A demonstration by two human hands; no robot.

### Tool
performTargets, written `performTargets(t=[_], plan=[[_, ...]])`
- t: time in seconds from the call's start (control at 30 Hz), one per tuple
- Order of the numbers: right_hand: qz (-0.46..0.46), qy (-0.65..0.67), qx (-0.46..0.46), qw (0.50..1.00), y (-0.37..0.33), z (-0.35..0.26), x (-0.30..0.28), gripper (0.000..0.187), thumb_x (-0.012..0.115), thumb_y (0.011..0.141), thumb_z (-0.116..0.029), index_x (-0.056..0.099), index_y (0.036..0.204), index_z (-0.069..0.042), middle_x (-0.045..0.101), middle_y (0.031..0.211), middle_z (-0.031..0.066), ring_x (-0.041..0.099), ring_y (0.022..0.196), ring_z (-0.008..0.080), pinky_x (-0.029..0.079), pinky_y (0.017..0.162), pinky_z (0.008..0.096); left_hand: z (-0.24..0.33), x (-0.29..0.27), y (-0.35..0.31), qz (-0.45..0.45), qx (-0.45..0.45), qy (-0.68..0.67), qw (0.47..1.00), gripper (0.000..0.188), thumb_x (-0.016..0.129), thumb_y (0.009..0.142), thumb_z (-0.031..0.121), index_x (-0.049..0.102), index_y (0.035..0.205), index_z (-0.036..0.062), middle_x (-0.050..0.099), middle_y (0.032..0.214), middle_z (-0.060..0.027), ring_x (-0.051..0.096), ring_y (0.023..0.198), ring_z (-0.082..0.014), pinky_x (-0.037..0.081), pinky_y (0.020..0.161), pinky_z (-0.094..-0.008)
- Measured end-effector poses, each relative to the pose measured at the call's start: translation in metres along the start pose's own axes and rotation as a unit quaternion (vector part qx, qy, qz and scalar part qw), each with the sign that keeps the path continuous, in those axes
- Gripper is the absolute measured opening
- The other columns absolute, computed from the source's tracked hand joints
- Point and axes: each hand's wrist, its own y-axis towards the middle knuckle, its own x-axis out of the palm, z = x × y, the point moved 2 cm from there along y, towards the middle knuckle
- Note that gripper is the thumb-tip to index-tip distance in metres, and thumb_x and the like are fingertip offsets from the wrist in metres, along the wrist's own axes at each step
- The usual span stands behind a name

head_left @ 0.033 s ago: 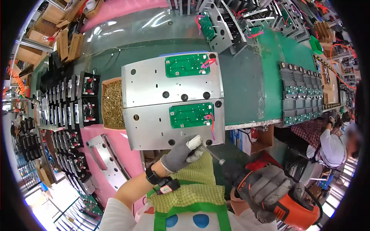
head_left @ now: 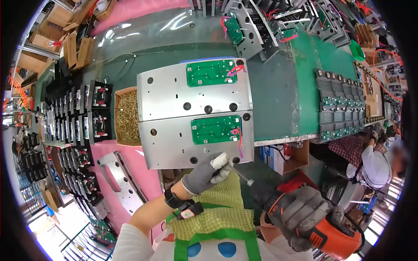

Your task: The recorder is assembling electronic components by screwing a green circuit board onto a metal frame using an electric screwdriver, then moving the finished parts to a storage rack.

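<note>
1. Plainly, the right hand (head_left: 305, 213), in a grey glove, is wrapped round the orange-and-black power driver (head_left: 337, 239), its fingers curled firmly over the body.
2. The driver sits low, to the right of the apron (head_left: 213, 224), with its slim bit (head_left: 240, 174) slanting up and leftward.
3. The left hand (head_left: 203, 177), also gloved in grey and with a white covering at a fingertip, has its fingers bent and gathered at the far end of the bit; whether they pinch the tip or some small part, I cannot tell.
4. Just beyond those fingers is the near edge of the lower metal panel (head_left: 170, 143), which lies flat and carries a green circuit board (head_left: 213, 130) with a reddish wire (head_left: 240, 143).
5. Behind it, edge against edge, lies the upper metal panel (head_left: 165, 95), bearing another green board (head_left: 209, 75).
6. Just left of both panels stands an open carton (head_left: 116, 115) full of small brass-coloured pieces (head_left: 126, 115).
7. Nearer the person's left arm, a pale metal plate (head_left: 124, 187) with a long cutout rests on a pink mat (head_left: 150, 182).
8. Rightward on the green bench (head_left: 274, 100), well apart from the panels, dark modules (head_left: 342, 104) stand in rows.
</note>
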Motion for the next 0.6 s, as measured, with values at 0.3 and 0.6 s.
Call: performTargets(t=[0.3,0.6], plan=[[0.104,-0.034,0.004,0.994,-0.015,-0.011,-0.005,0.039,0.077,0.071,-0.018,0.051,0.093,0.001,0.062,0.060,0.0124,0.059,0.043,0.0218,0.049,0.037,0.0300,-0.004,0.002,-0.002,-0.050,-0.005,-0.039,0.998,0.033,0.048,0.094,0.037,0.055,0.090,0.0054,0.040,0.064,0.0030,0.029,0.049,-0.0046,0.026,0.048,-0.0198],[-0.181,0.116,0.169,0.962,-0.012,-0.010,-0.043,0.045,0.032,0.094,-0.036,0.049,0.097,0.005,0.060,0.079,0.0263,0.060,0.058,0.0344,0.050,0.049,0.0426,-0.013,-0.019,-0.008,0.115,0.028,0.180,0.977,0.035,0.045,0.094,0.040,0.052,0.099,0.0059,0.056,0.080,-0.0021,0.053,0.061,-0.0083,0.039,0.048,-0.0195]])
